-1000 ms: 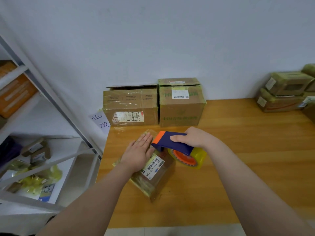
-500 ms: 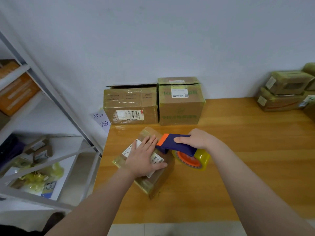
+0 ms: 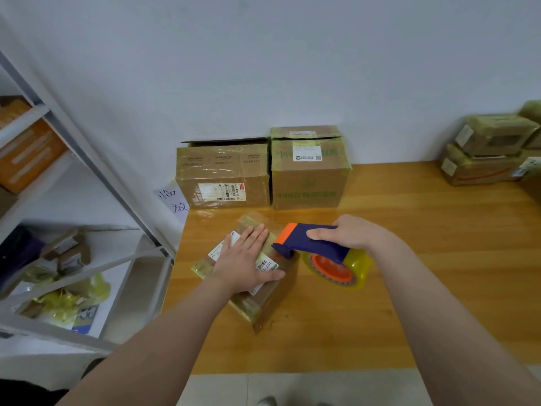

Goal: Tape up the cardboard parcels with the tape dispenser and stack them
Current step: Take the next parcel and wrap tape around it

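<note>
A small cardboard parcel point(image 3: 269, 300), wrapped in yellowish tape and bearing a white label, lies on the wooden table point(image 3: 439, 259). My left hand point(image 3: 246, 262) lies flat on its top with straight fingers, pressing it down. My right hand point(image 3: 354, 232) grips the blue and orange handle of the tape dispenser point(image 3: 319, 244), whose nose touches the parcel's right top edge. Its yellowish tape roll point(image 3: 339, 268) with an orange core hangs just right of the parcel.
Two larger taped boxes point(image 3: 225, 177) point(image 3: 307, 171) stand against the wall behind the parcel. A stack of taped parcels point(image 3: 486, 150) sits at the far right. A white metal shelf rack point(image 3: 73, 259) with small boxes stands left of the table.
My left hand has slid up and to the right over the parcel's top. The dispenser has shifted slightly right along the parcel, and the camera has dipped a little.
</note>
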